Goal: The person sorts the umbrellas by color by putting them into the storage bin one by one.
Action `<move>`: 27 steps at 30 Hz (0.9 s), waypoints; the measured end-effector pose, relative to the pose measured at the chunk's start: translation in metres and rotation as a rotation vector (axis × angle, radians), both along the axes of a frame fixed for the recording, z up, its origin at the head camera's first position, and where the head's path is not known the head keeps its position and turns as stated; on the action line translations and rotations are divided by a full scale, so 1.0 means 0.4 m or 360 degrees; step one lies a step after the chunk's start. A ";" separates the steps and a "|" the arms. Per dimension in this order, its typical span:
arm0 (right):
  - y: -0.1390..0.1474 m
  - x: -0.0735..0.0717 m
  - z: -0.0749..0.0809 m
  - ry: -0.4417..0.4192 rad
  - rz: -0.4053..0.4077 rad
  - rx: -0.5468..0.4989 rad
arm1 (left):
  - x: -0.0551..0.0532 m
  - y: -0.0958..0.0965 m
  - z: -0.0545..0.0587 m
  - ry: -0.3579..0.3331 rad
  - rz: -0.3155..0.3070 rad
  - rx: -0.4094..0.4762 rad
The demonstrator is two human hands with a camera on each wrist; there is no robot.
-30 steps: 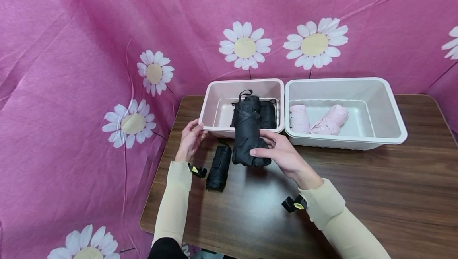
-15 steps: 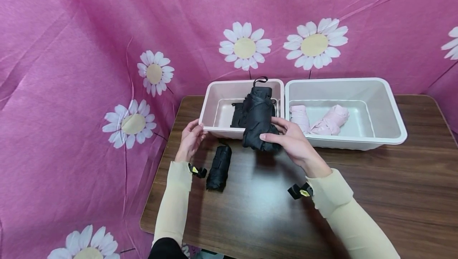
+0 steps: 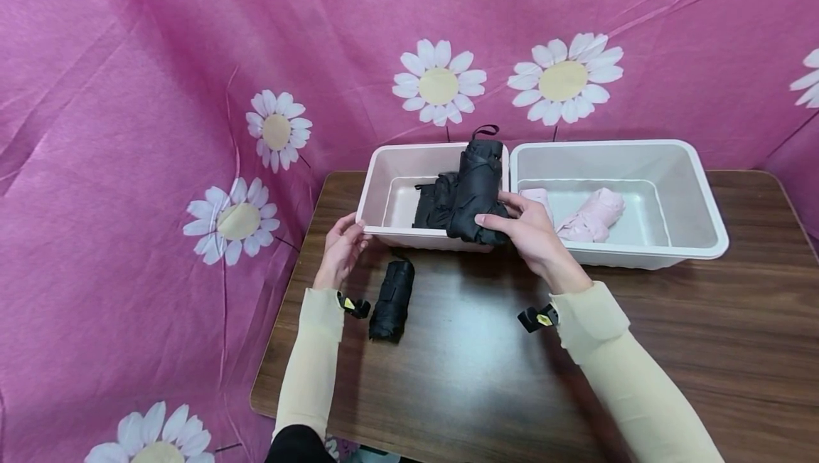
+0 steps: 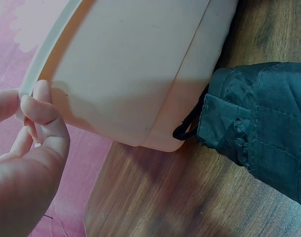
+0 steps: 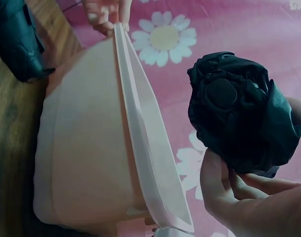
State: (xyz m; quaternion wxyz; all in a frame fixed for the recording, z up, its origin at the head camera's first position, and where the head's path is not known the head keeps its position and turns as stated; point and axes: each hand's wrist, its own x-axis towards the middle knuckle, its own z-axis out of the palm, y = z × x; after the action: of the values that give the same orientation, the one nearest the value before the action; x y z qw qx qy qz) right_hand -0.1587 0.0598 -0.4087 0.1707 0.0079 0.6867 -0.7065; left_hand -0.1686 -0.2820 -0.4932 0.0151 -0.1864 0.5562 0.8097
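My right hand [image 3: 534,239] holds a folded black umbrella [image 3: 478,189] by its lower end, fingers and thumb around it, above the right side of the left bin [image 3: 397,234]. The wrist loop points up and away. In the left wrist view my left hand [image 4: 37,153] pinches the rim of that bin at its near left corner. Inside the bin lie more folded black umbrellas [image 3: 436,203], partly hidden by the held one. One other black umbrella [image 3: 392,301] lies on the table in front of the bin, close to my left wrist.
A larger pale bin [image 3: 678,196] stands directly to the right, holding pink folded umbrellas [image 3: 593,215]. Both bins sit near the back of the wooden table [image 3: 461,370]. Behind them hangs a pink cloth [image 3: 345,43] with daisies.
My right hand has carried the black umbrella forward and to the right, from the bin's front middle to its right side. My left hand stays on the rim.
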 end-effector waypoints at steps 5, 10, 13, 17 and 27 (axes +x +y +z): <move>-0.006 -0.020 -0.008 -0.0030 -0.0024 0.0003 | -0.001 -0.001 -0.002 0.0006 -0.0011 0.0000; -0.012 -0.036 -0.014 -0.0072 -0.0037 0.0066 | -0.002 -0.002 -0.005 0.0004 -0.0006 0.0009; -0.014 -0.041 -0.016 -0.0076 -0.0055 0.0106 | -0.002 -0.002 -0.006 0.0005 -0.0001 0.0021; -0.015 -0.045 -0.022 -0.0063 -0.0094 0.0069 | -0.001 -0.002 -0.006 0.0012 -0.0005 0.0031; -0.007 -0.040 -0.029 0.0066 -0.0208 0.0129 | -0.002 0.000 -0.007 -0.0001 0.0009 0.0021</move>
State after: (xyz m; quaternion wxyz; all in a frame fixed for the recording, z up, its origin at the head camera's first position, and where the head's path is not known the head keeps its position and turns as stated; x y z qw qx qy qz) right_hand -0.1748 0.0569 -0.4201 0.1095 0.0448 0.7162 -0.6878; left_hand -0.1694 -0.2821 -0.4961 0.0142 -0.1881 0.5503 0.8134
